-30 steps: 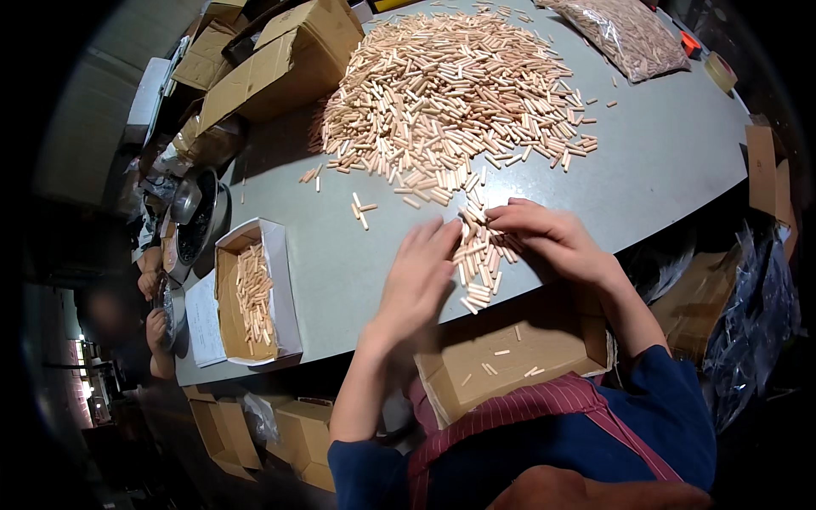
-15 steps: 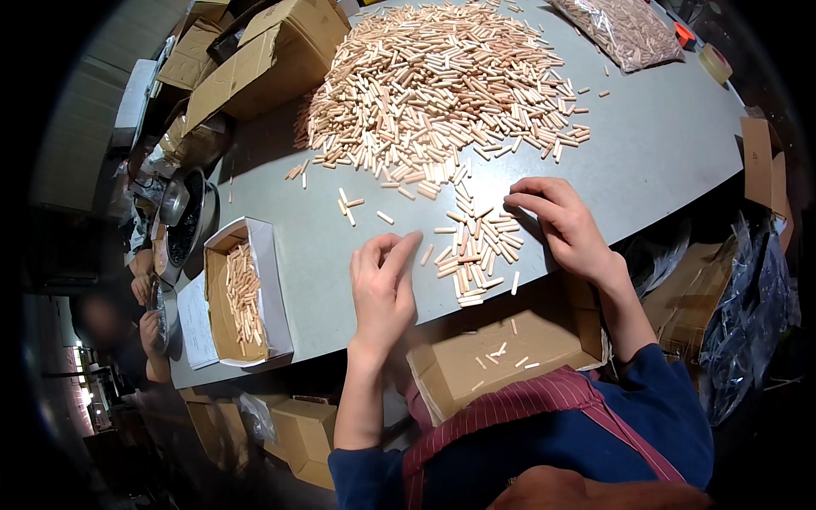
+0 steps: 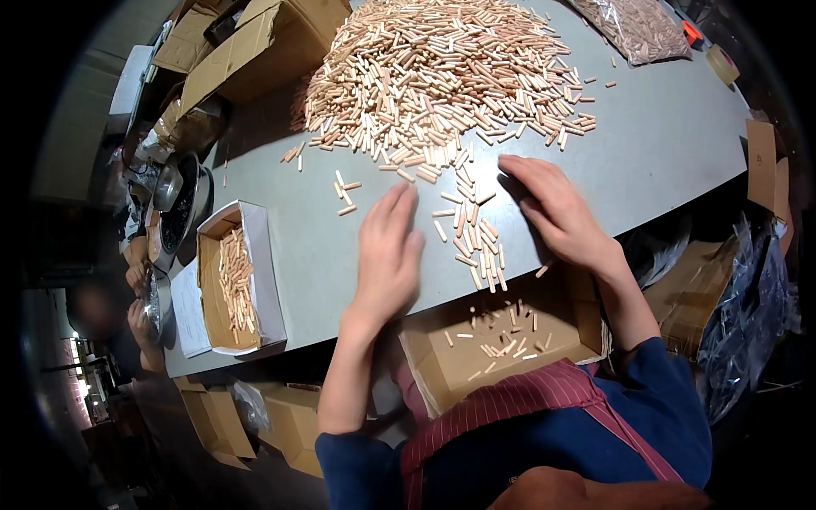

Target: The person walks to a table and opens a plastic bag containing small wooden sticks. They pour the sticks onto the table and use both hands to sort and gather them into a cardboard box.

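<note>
At the far left a white box (image 3: 255, 255) sits on the grey table (image 3: 663, 161), holding a row of dowels that lie lengthwise along it. Beside it, off the table edge, we see metal bowls (image 3: 174, 200) and cardboard cartons (image 3: 246, 51).

Our left hand (image 3: 387, 255) lies flat on the table, palm down, fingers straight and together, gripping nothing. Just to its right runs a loose strip of dowels (image 3: 476, 238), stretching from the big pile (image 3: 442, 76) toward the near table edge; most of them lie with their long axis roughly along that strip, some crosswise. The strip is between our two hands, about equally close to each.

Our right hand (image 3: 557, 212) rests on the strip's other side, palm down, fingers slightly spread and curved, holding nothing that we can see.

Below the edge, right under the strip's near end, an open carton (image 3: 561, 340) holds a few scattered dowels. At the far right top lies a clear bag (image 3: 637, 25) of more dowels.
</note>
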The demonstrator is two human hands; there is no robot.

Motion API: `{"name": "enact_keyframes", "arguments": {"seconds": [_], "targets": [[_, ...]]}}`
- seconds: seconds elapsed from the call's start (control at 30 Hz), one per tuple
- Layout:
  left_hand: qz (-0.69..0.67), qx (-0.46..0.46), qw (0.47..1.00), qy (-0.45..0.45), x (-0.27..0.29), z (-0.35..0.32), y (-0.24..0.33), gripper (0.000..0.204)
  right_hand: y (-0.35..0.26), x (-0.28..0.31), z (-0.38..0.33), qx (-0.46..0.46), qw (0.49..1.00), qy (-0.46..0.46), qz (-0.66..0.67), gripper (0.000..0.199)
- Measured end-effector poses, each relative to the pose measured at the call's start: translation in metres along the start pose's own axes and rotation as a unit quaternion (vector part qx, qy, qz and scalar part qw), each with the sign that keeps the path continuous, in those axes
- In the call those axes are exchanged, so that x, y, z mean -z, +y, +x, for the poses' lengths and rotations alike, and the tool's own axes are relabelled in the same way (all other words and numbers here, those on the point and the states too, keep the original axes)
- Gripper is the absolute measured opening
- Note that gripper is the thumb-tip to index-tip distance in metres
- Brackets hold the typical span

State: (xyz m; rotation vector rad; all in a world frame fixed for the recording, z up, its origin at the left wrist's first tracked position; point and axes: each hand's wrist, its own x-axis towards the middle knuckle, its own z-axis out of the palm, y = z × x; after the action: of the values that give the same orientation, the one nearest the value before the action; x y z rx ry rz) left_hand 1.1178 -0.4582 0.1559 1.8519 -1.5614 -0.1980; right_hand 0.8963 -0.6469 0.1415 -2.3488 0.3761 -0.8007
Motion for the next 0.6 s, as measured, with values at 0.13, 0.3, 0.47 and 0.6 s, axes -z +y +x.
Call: {"name": "enact_keyframes", "arguments": {"seconds": [0.13,0.3,0.47,0.6], "targets": [[0.065,-0.078,0.993,-0.068,-0.016,0.018,0.007,0.061,-0.01,-0.016,0.018,0.007,0.999,-0.045,0.016,0.058],[-0.123,-0.059,0.984,-0.114,-0.007,0.018,0.015,0.05,0.0,-0.009,0.015,-0.088,0.96,-0.138,0.225,0.058],[-0.415,0.149,0.894,0.082,-0.001,-0.001,-0.003,0.036,0.009,0.001,0.003,-0.154,0.878,0.035,0.452,0.056],[-0.243,0.095,0.958,0.123,-0.006,0.003,-0.009,0.038,0.006,-0.001,0.007,-0.144,0.897,0.054,0.415,0.061]]}}
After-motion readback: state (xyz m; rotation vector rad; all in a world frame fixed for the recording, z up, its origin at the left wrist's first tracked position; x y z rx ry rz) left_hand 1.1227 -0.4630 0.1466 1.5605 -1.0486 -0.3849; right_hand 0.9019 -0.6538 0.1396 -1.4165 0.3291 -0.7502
